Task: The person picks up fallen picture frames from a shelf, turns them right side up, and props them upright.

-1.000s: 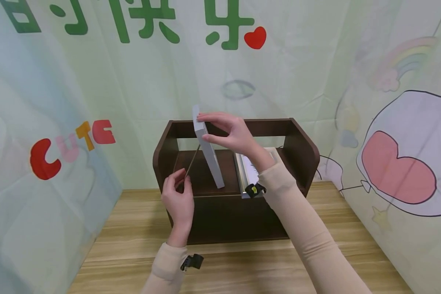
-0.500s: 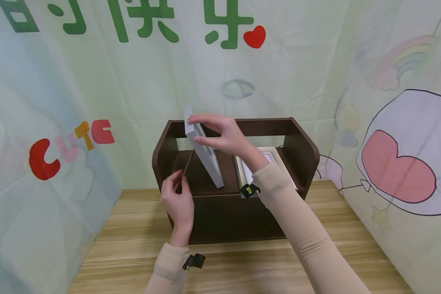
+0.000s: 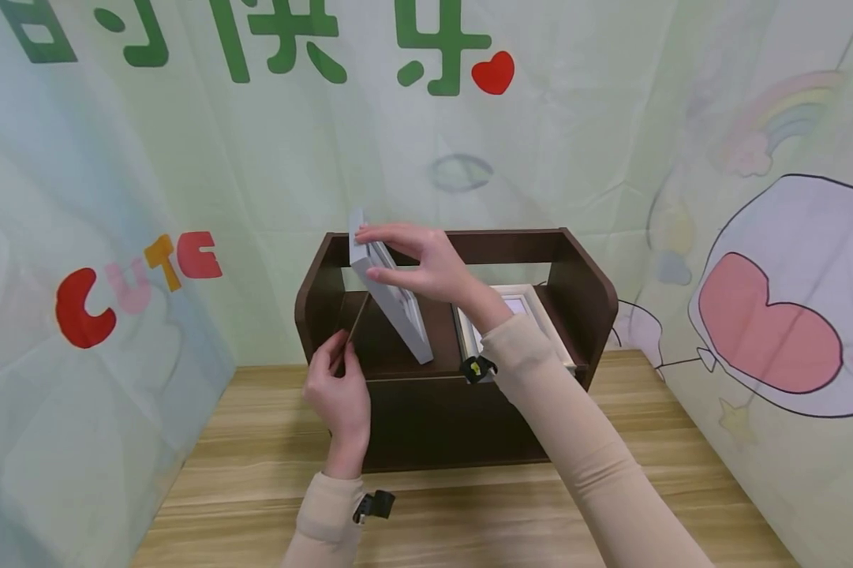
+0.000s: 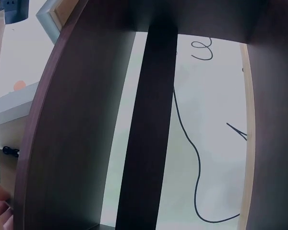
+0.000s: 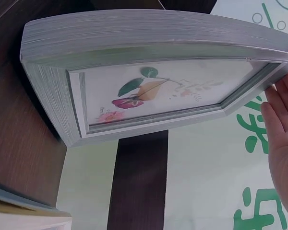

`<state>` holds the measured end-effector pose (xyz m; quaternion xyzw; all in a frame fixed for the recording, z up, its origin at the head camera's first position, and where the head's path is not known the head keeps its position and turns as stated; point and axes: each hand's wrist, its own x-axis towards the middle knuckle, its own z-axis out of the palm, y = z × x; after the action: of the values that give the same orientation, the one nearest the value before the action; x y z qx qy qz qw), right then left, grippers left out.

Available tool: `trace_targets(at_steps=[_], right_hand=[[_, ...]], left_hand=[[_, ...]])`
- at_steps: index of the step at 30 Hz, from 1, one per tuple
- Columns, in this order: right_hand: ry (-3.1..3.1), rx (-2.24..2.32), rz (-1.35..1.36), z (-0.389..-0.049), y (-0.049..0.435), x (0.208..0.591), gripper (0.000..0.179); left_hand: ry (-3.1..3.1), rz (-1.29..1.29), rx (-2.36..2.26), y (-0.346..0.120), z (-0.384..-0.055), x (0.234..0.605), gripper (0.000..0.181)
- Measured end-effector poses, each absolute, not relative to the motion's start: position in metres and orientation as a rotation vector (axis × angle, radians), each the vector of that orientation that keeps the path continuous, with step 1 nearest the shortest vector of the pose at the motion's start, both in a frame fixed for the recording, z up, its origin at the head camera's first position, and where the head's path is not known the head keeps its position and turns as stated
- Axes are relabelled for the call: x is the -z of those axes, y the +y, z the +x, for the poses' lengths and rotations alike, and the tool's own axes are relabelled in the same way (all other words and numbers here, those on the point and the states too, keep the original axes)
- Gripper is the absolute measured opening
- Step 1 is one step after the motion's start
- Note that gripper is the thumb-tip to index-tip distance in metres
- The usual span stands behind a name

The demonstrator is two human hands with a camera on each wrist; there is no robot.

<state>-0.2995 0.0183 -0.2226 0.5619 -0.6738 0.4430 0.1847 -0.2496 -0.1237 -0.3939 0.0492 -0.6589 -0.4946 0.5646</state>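
A grey picture frame point(image 3: 394, 304) stands on the dark brown shelf point(image 3: 454, 418), its top tilted left. My right hand point(image 3: 426, 264) pinches its upper end between fingers and thumb. Behind the glass, in the right wrist view, is a flower print point(image 5: 144, 91). My left hand point(image 3: 341, 394) pinches a thin brown panel point(image 3: 358, 315) that slants up to the back of the frame. In the left wrist view only the left fingertips point(image 4: 0, 206) show at the lower left, beside that panel. Where the panel meets the frame is not clearly seen.
More picture frames point(image 3: 540, 315) lie on the right part of the shelf, partly behind the right forearm. The shelf's side walls point(image 3: 578, 300) rise at both ends, with a rail point(image 3: 511, 246) across the back. Underneath is a wood-grain table point(image 3: 256, 442).
The grey frame's top has tilted further left, with my right hand moving along on it. My left hand has shifted slightly left and down with the thin panel.
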Motion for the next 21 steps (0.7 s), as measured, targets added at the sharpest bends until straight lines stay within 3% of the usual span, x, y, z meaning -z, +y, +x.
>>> trace_targets(at_steps=[21], right_hand=[[-1.962, -1.272, 1.561, -0.2986, 0.022, 0.2215, 0.04]], left_hand=[[-1.564, 0.095, 1.175, -0.1189, -0.2447, 0.3925, 0.023]])
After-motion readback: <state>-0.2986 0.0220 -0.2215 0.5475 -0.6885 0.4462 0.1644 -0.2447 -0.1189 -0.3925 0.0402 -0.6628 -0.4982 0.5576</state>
